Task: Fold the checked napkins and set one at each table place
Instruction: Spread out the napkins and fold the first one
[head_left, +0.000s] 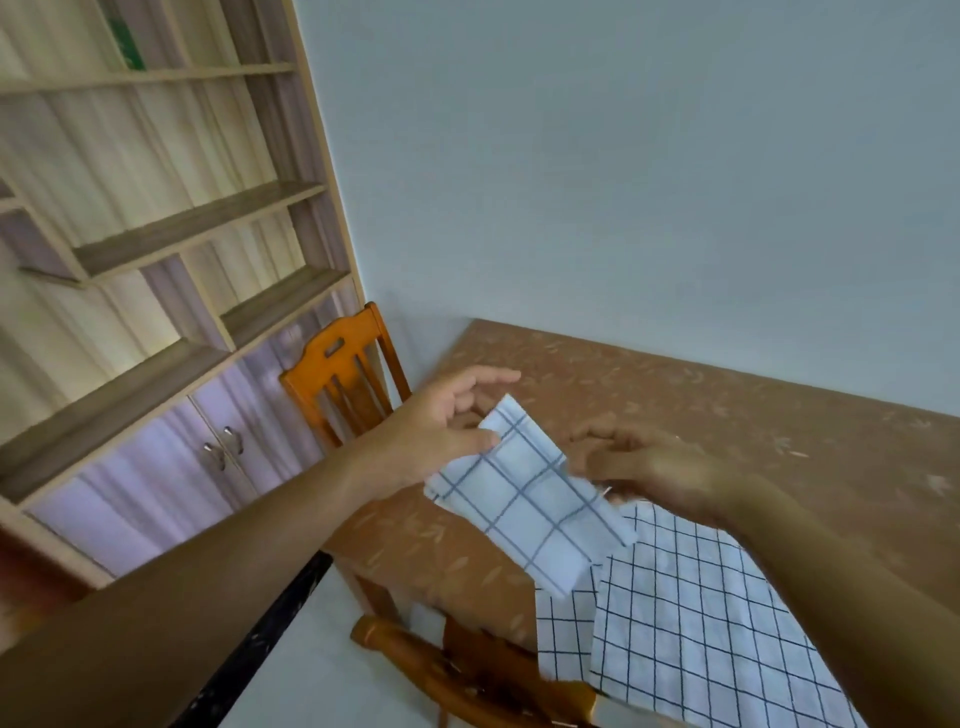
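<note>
Folded checked napkin (530, 499) is held in the air just above the brown patterned table (675, 395), towards its left end. The left hand (441, 431) pinches the upper corner, thumb on top. The right hand (644, 462), blurred, has curled fingers closed on the opposite edge.

To place it well, keep the layers pinched so the fold does not spring open. Lower it flat and square it to the table edge in front of the far wooden chair (337, 379). Unfolded checked napkins (701, 623) lie at the near side below the right forearm, and a drooping corner could drag across them. A second chair (467, 670) stands at the near edge, with a shelf unit (182, 223) to the left.
</note>
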